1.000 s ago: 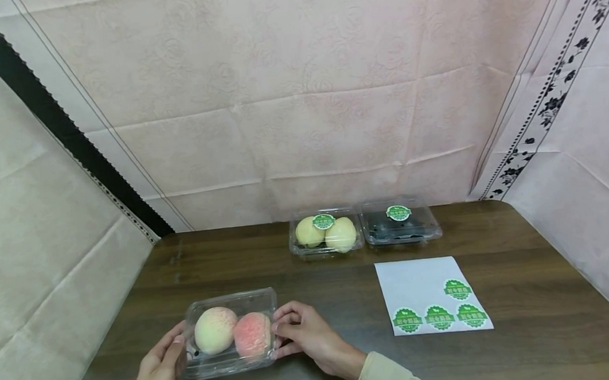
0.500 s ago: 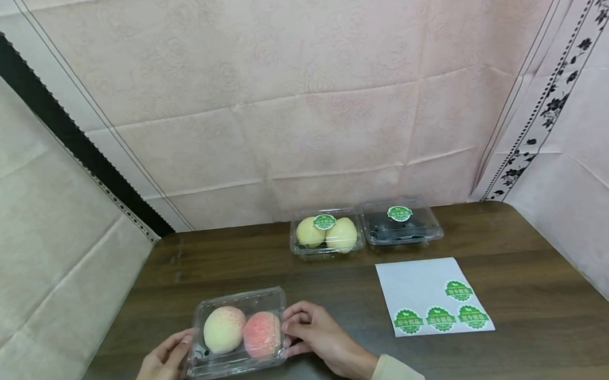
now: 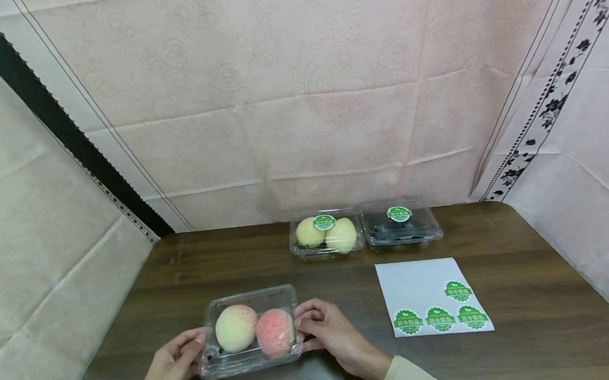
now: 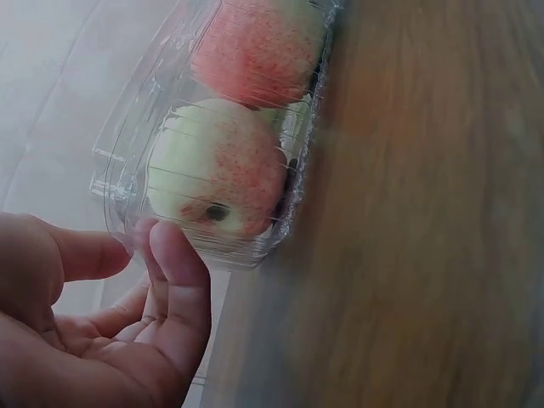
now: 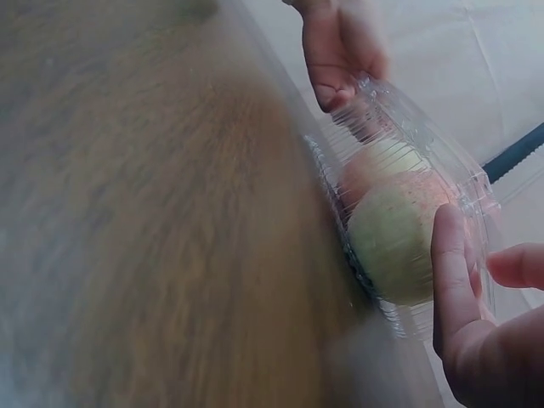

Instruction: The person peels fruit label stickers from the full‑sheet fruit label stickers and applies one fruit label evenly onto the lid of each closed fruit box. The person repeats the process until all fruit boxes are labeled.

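Observation:
A clear plastic clamshell box (image 3: 231,367) with two apples in it is held level between my hands, close to the table's near side. One apple (image 3: 236,328) is pale yellow with a red blush; the other apple (image 3: 275,332) is pinkish red. My left hand (image 3: 170,363) pinches the box's left end by thumb and fingers. At the right end my right hand (image 3: 338,338) grips the box's edge. The left wrist view shows the lid closed over the apples, with the left thumb and fingers at the box's corner.
At the back stand a labelled clear box (image 3: 299,250) with two pale yellow fruits and a labelled box (image 3: 402,231) with dark contents. A white sheet (image 3: 410,285) with several green stickers (image 3: 440,319) lies to the right on the brown wooden table (image 3: 225,257). Cloth walls (image 3: 280,128) enclose the table.
Both hands have moved to the right, carrying the box of apples with them. The back boxes and the sticker sheet have stayed in place.

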A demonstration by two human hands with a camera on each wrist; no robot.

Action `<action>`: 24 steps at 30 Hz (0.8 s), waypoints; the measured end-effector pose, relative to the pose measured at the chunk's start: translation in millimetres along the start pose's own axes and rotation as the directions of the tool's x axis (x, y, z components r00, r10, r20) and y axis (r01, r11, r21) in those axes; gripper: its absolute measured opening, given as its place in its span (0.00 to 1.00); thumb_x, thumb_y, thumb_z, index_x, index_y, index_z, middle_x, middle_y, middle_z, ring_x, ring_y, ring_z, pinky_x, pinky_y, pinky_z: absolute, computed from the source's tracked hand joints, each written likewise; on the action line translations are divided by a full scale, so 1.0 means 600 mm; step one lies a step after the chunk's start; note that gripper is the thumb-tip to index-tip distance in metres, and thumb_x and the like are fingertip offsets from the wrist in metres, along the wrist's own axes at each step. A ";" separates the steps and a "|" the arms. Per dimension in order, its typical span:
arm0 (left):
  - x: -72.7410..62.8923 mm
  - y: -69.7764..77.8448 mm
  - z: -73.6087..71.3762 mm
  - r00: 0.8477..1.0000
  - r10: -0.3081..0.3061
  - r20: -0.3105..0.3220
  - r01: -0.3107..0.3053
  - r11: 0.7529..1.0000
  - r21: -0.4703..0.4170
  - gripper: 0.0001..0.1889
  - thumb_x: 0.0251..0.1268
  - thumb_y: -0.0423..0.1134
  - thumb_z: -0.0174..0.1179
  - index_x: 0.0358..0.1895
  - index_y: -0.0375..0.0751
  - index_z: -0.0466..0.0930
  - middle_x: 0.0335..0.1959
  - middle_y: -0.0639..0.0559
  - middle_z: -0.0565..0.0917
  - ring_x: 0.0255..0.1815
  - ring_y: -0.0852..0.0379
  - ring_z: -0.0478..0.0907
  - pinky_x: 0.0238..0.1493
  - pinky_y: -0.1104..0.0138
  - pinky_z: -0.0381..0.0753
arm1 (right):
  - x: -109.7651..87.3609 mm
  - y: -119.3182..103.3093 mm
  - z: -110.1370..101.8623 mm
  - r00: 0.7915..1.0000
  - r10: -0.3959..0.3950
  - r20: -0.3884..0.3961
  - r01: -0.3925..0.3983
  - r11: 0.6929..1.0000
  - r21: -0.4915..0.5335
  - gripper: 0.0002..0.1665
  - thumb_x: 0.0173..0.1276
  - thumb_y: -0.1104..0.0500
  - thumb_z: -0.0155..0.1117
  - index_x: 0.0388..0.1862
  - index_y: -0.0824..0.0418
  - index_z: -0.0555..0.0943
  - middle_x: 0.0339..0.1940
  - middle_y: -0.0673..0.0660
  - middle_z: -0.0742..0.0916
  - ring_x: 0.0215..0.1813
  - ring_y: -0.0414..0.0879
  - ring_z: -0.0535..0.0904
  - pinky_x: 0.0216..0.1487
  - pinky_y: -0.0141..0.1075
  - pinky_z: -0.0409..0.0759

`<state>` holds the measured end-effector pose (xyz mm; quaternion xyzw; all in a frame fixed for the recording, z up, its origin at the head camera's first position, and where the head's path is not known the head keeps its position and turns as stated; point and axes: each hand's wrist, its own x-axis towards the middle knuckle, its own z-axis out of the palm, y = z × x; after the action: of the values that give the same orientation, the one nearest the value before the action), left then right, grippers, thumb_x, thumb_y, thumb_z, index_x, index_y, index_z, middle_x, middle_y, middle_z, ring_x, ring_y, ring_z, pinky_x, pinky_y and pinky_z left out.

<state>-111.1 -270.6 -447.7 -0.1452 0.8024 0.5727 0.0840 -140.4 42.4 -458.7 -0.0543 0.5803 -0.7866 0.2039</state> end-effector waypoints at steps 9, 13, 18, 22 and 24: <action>0.002 0.009 0.021 0.998 0.050 0.022 -0.049 0.998 -0.040 0.22 0.83 0.38 0.55 0.69 0.25 0.73 0.44 0.48 0.83 0.41 0.59 0.80 0.41 0.66 0.88 | -0.006 -0.008 -0.020 0.999 0.004 -0.032 -0.005 1.000 -0.019 0.16 0.76 0.68 0.60 0.59 0.75 0.74 0.38 0.55 0.83 0.36 0.43 0.81 0.36 0.33 0.87; 0.004 0.013 0.034 0.994 0.104 0.028 -0.101 0.991 -0.087 0.21 0.83 0.35 0.55 0.68 0.24 0.74 0.42 0.47 0.82 0.38 0.59 0.80 0.38 0.67 0.87 | -0.008 -0.013 -0.030 0.999 0.002 -0.048 -0.004 0.999 -0.036 0.16 0.76 0.68 0.60 0.59 0.75 0.74 0.38 0.54 0.83 0.36 0.43 0.80 0.36 0.34 0.86; 0.006 0.017 0.048 0.988 0.147 0.042 -0.141 0.982 -0.128 0.19 0.83 0.33 0.54 0.67 0.22 0.74 0.38 0.47 0.81 0.35 0.59 0.79 0.35 0.67 0.86 | -0.011 -0.016 -0.042 0.998 0.000 -0.060 -0.004 0.999 -0.052 0.17 0.76 0.68 0.61 0.59 0.75 0.75 0.38 0.54 0.83 0.37 0.43 0.80 0.36 0.34 0.86; 0.007 0.017 0.054 0.985 0.156 0.078 -0.144 0.980 -0.138 0.20 0.83 0.34 0.54 0.67 0.21 0.72 0.38 0.48 0.80 0.35 0.59 0.79 0.35 0.67 0.86 | -0.015 -0.020 -0.051 0.998 -0.002 -0.059 -0.002 0.998 -0.060 0.17 0.76 0.67 0.61 0.59 0.75 0.75 0.38 0.54 0.83 0.37 0.43 0.80 0.37 0.34 0.86; 0.007 0.018 0.057 0.983 0.160 0.089 -0.146 0.979 -0.143 0.21 0.83 0.34 0.54 0.67 0.20 0.72 0.38 0.48 0.80 0.35 0.59 0.79 0.35 0.67 0.86 | -0.017 -0.021 -0.055 0.998 -0.001 -0.057 -0.003 0.998 -0.061 0.16 0.76 0.67 0.60 0.59 0.75 0.74 0.39 0.54 0.83 0.37 0.42 0.80 0.37 0.34 0.86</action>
<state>-119.7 -235.8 -450.8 -0.0596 0.7652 0.6373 0.0696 -144.8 78.7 -455.7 -0.0378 0.6097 -0.7696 0.1859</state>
